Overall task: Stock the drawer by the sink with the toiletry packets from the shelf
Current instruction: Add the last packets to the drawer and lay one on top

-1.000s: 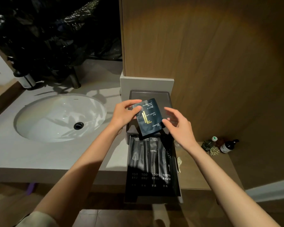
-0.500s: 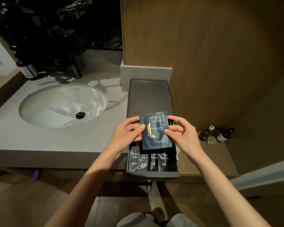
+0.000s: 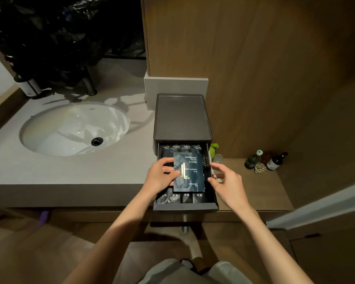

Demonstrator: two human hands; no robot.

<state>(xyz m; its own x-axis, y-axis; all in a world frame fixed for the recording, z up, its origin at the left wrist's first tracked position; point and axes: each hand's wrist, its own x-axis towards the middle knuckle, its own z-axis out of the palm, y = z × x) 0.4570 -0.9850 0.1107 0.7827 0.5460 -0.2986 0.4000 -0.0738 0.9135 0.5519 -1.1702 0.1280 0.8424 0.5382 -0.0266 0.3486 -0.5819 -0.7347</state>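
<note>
A dark grey drawer (image 3: 184,207) stands pulled out from a small box unit (image 3: 181,116) on the counter, right of the sink. Several black toothbrush packets (image 3: 186,198) lie side by side in it. On top of them rests a dark blue shower cap packet (image 3: 190,173) with gold lettering. My left hand (image 3: 162,178) touches the packet's left edge, thumb on its face. My right hand (image 3: 226,182) hovers just right of the packet with fingers spread, not touching it.
A white oval sink (image 3: 74,129) sits in the grey counter (image 3: 70,171) to the left, with a tap (image 3: 89,85) and dark foliage behind. A lower wooden shelf (image 3: 254,191) on the right carries small bottles (image 3: 264,161). A wooden wall panel rises behind.
Both hands lowered the shower cap packet onto the toothbrush packets in the drawer. My right hand has let go and pulled slightly right; the left still rests on it.
</note>
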